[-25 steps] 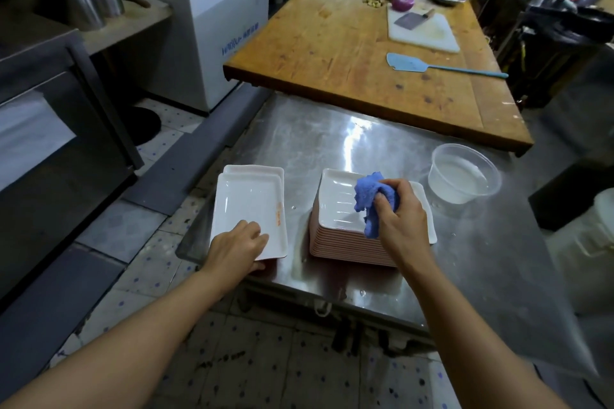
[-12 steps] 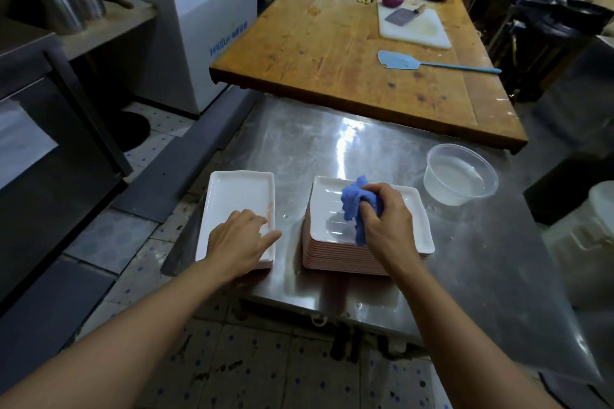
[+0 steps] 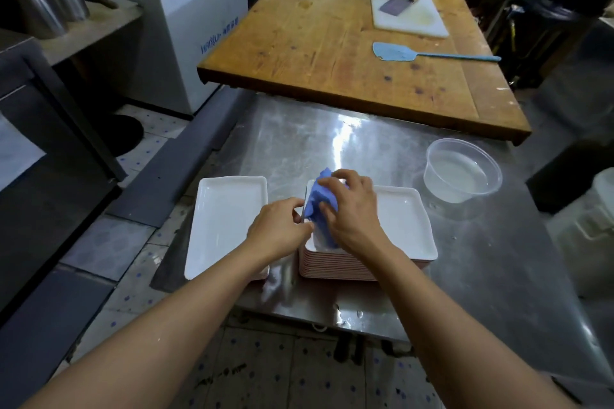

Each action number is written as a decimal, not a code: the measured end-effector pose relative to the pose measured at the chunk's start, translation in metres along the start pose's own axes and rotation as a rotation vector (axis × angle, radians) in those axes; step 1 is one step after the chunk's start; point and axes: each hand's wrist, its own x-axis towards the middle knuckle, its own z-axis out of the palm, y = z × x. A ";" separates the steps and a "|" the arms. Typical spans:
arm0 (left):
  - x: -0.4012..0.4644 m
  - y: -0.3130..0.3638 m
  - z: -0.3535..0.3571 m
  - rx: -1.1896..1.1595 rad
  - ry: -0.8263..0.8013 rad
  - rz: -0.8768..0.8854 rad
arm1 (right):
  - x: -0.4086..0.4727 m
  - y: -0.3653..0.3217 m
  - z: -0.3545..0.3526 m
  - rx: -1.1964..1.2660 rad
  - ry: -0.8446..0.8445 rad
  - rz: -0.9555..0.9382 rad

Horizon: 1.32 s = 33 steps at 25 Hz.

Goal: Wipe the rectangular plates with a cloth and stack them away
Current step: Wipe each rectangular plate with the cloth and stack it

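A tall stack of white rectangular plates (image 3: 403, 226) stands on the steel table (image 3: 332, 143). My right hand (image 3: 352, 212) grips a blue cloth (image 3: 320, 206) and presses it on the left part of the top plate. My left hand (image 3: 279, 229) pinches the left rim of that top plate. To the left lies a low pile of white rectangular plates (image 3: 222, 219), partly over the table's left edge.
A clear plastic tub of water (image 3: 463, 174) stands right of the stack. Behind, a wooden table (image 3: 332, 43) carries a blue spatula (image 3: 398, 53), a cutting board with a cleaver (image 3: 408, 13) and bowls. A white chest freezer (image 3: 186, 10) stands at the left.
My left hand left the low pile and moved right to the rim of the tall stack's top plate. My right hand slid the cloth leftwards over that plate.
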 end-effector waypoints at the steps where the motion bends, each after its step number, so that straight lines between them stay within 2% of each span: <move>1: 0.001 0.001 0.001 -0.004 0.002 0.003 | 0.001 0.000 0.002 0.025 -0.044 -0.041; 4: 0.002 0.003 0.005 -0.047 -0.022 -0.022 | -0.001 0.003 0.009 -0.018 -0.186 -0.124; 6: 0.003 0.004 0.007 -0.067 -0.032 -0.066 | -0.005 0.012 0.008 -0.071 -0.167 -0.130; 11: 0.004 0.005 0.011 -0.103 -0.053 -0.128 | -0.021 0.067 -0.028 -0.200 -0.020 0.036; 14: 0.004 0.007 0.012 -0.123 -0.038 -0.144 | -0.027 0.089 -0.042 -0.304 -0.023 0.062; 17: 0.002 0.011 0.011 -0.117 -0.027 -0.154 | -0.023 0.092 -0.044 -0.305 -0.059 0.067; 23: -0.003 0.017 0.010 -0.143 -0.023 -0.198 | -0.057 0.086 -0.062 -0.239 -0.205 0.059; 27: -0.005 0.015 0.007 -0.223 -0.044 -0.197 | -0.077 0.066 -0.066 -0.160 -0.227 0.089; 30: -0.007 0.011 0.004 -0.311 -0.086 -0.188 | -0.078 0.034 -0.054 -0.106 -0.171 0.062; 33: -0.008 0.009 0.001 -0.381 -0.127 -0.189 | -0.069 0.007 -0.033 -0.060 -0.221 0.054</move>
